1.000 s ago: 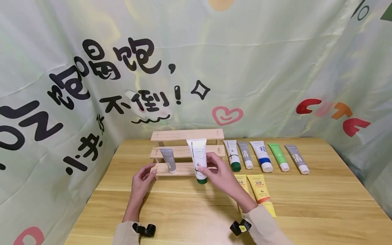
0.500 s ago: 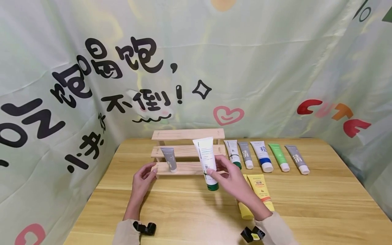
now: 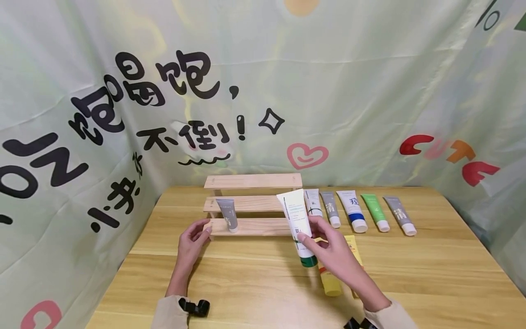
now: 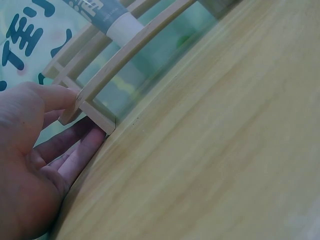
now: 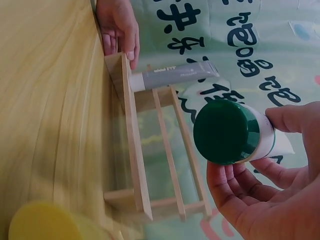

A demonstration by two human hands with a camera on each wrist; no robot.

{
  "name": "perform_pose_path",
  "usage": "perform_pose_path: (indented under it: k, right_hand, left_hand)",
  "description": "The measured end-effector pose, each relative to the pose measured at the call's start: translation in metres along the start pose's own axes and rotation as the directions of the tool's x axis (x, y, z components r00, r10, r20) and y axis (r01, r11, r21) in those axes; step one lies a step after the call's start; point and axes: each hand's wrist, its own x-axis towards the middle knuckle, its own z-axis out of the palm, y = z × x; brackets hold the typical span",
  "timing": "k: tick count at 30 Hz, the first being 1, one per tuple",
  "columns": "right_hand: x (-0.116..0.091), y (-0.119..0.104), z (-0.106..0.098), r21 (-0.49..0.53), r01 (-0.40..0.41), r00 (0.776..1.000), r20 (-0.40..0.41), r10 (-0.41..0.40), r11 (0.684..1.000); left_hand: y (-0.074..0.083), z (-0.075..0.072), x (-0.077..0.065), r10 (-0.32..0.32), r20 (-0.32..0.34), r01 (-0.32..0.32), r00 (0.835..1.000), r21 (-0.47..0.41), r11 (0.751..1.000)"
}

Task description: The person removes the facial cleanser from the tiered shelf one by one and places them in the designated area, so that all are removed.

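My right hand (image 3: pixel 334 249) pinches a white squeeze tube (image 3: pixel 297 219) with a green cap (image 5: pixel 225 131), between thumb and fingers. It holds the tube cap down and tilted, in the air before the right end of a three-tier wooden display rack (image 3: pixel 250 226). My left hand (image 3: pixel 191 242) holds the rack's front left corner. In the left wrist view its thumb lies on the front tier's end and its other fingers (image 4: pixel 82 150) are by the leg below. A small grey tube (image 3: pixel 228 214) stands on its white cap near the left of the lowest tier.
Right of the rack lie another white tube (image 3: pixel 313 201), a grey tube (image 3: pixel 330 208), a white-and-blue tube (image 3: pixel 351 208), a green tube (image 3: pixel 375 211) and a second grey tube (image 3: pixel 398 214). Yellow tubes (image 3: pixel 330 281) lie partly behind my right hand. A printed cloth (image 3: pixel 361 91) hangs behind the table (image 3: pixel 431 278).
My right hand has carried the white tube rightward and somewhat toward me, away from the front of the rack, and the tube leans more. My left hand has stayed at the rack's corner.
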Motion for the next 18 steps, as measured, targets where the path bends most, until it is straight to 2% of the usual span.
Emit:
perform_pose_path:
  k: [8, 14, 18]
  right_hand:
    - [-0.011, 0.002, -0.020, -0.079, -0.047, 0.998, -0.046, 0.044, 0.996]
    - [-0.022, 0.004, -0.035, -0.132, -0.115, 0.992, -0.063, 0.108, 0.985]
    - [-0.029, 0.009, -0.043, -0.153, -0.110, 0.992, -0.078, 0.099, 0.982]
  left_hand:
    - [-0.004, 0.001, -0.001, 0.050, -0.015, -0.050, 0.999, 0.012, 0.999]
    - [-0.005, 0.001, -0.002, 0.052, -0.021, -0.052, 0.998, 0.002, 0.999]
    - [-0.004, 0.002, -0.001, 0.045, -0.017, -0.045, 0.999, -0.014, 0.999]
